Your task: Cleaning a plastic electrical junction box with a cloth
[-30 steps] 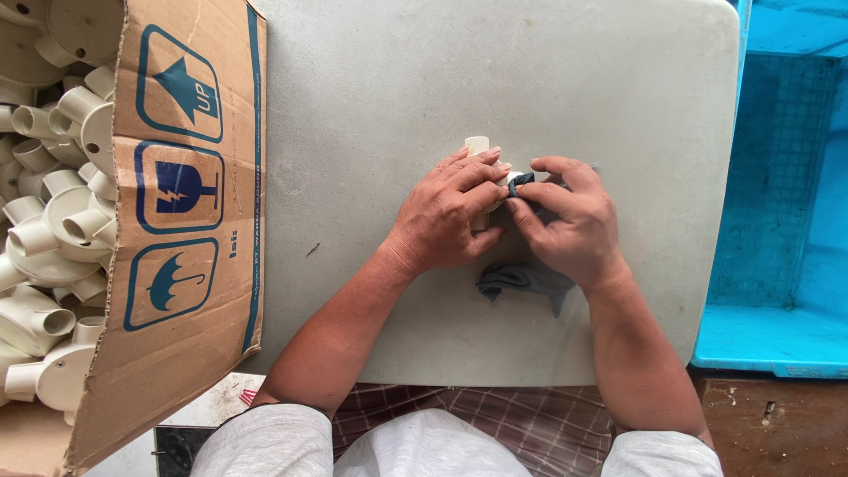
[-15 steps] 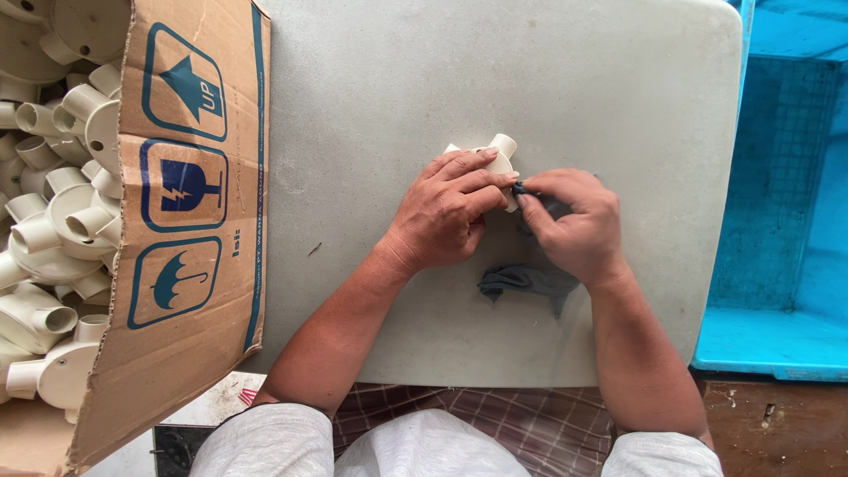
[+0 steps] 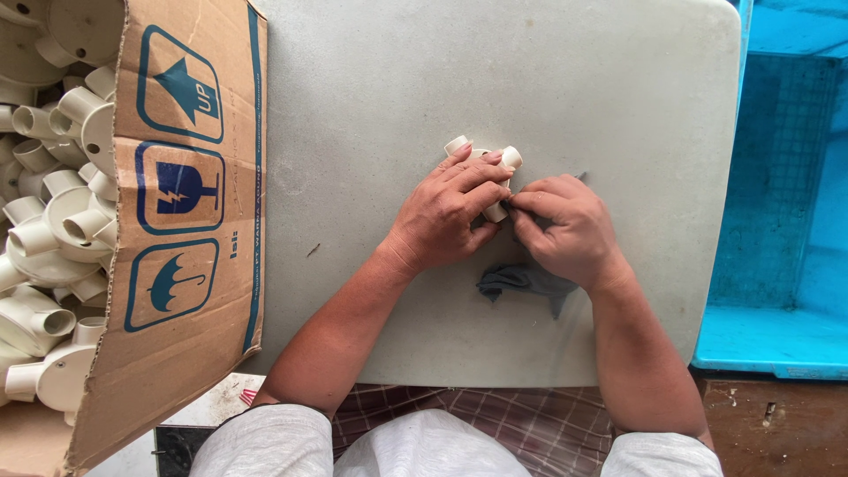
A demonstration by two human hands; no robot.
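Observation:
My left hand (image 3: 446, 216) grips a cream plastic conduit fitting (image 3: 496, 162) with short round spouts, pressing it down on the grey table (image 3: 380, 106). Two spouts stick out past my fingertips; the fitting's body is hidden under my fingers. My right hand (image 3: 565, 230) is closed on a dark grey cloth (image 3: 521, 281) and presses it against the fitting's right side. The loose end of the cloth trails on the table below my right wrist.
An open cardboard box (image 3: 185, 177) at the left holds several more cream fittings (image 3: 53, 221). A blue plastic crate (image 3: 782, 203) stands beyond the table's right edge. My lap is at the table's near edge.
The fitting has turned in my left hand, so its spouts now point up and right. My right hand has shifted slightly with the cloth, which is now mostly hidden under its fingers.

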